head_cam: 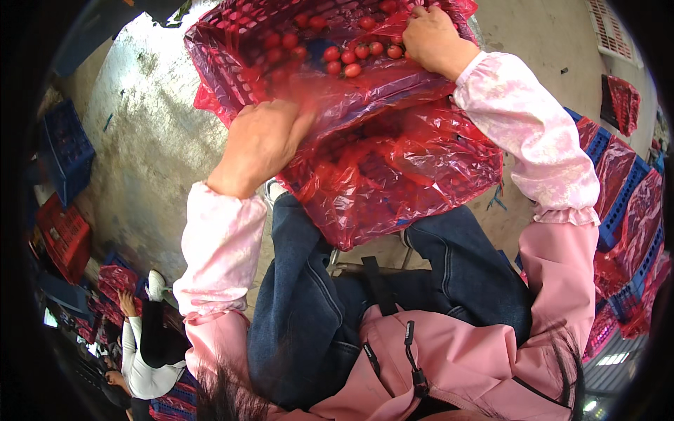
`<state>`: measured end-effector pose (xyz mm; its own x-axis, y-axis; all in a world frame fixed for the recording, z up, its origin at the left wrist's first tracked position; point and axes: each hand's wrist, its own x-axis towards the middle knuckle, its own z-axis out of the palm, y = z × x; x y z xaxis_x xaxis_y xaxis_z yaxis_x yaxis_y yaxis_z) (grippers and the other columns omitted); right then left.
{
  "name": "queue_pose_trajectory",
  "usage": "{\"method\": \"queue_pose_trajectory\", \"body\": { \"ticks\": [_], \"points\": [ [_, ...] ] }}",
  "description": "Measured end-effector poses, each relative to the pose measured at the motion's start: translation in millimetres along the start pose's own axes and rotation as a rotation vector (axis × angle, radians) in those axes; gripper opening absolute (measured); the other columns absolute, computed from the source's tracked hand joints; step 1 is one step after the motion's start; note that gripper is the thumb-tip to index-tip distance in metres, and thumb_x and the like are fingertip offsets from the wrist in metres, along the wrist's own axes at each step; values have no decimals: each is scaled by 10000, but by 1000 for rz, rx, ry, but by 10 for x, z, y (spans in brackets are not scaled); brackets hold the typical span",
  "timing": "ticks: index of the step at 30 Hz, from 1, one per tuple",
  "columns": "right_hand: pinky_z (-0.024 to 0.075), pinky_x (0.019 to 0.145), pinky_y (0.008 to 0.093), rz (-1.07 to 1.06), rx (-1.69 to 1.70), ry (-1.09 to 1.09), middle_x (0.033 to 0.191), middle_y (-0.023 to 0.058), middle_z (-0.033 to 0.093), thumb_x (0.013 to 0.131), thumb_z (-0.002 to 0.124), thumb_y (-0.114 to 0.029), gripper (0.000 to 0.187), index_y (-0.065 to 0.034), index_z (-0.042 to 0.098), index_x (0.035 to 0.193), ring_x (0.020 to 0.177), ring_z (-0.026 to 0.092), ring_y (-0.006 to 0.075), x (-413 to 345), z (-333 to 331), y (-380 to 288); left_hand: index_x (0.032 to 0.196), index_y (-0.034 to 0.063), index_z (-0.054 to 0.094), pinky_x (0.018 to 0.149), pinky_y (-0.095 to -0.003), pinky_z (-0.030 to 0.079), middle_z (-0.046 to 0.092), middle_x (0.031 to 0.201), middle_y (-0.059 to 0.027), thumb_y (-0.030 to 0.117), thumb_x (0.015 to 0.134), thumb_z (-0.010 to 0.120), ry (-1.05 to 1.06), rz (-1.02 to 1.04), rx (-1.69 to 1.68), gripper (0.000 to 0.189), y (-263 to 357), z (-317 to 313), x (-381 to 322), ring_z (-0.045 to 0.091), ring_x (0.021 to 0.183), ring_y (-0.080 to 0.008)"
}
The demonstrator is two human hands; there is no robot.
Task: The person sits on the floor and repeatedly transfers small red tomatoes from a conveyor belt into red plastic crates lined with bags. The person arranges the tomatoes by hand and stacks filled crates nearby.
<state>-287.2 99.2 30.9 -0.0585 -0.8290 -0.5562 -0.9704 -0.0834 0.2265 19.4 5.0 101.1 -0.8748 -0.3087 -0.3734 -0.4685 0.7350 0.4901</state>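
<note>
Before me is a crate (226, 79) lined with thin red plastic film, with small red tomatoes (348, 57) lying loose in it. My left hand (260, 142) is at the crate's near left side, fingers curled on the red plastic liner (358, 100); its fingertips are hidden and the film beside them is blurred. At the right, my right hand (434, 42) grips a gathered fold of the same film, close to several tomatoes. Nearer my knees, a second film-covered crate (400, 163) shows crumpled, shiny red plastic; what lies under it is unclear.
Blue crates with red film (626, 210) are stacked on my right. Along the left stand a blue crate (66, 150) and a red crate (63, 237). At lower left another person (147, 352) reaches toward a red-lined crate. A pale crate (613, 31) sits far right on the concrete floor (142, 158).
</note>
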Motion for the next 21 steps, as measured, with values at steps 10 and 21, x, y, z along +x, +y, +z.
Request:
{"method": "queue_pose_trajectory", "body": {
  "ticks": [10,21],
  "points": [
    [492,920,442,-170,52,-101,1077,89,735,896,674,-241,223,-106,786,1034,1110,641,288,-122,-267,221,1290,-11,604,998,-476,476,666,1212,-196,155,889,717,209,128,-23,448,71,124,-248,618,1132,-390],
    [518,819,466,-183,776,334,964,118,688,1028,542,-284,281,-57,706,1045,942,648,350,-745,-130,3,1323,3,586,955,-455,492,676,1157,-181,140,877,721,143,24,-76,486,124,124,-277,638,1070,-374]
  ]
}}
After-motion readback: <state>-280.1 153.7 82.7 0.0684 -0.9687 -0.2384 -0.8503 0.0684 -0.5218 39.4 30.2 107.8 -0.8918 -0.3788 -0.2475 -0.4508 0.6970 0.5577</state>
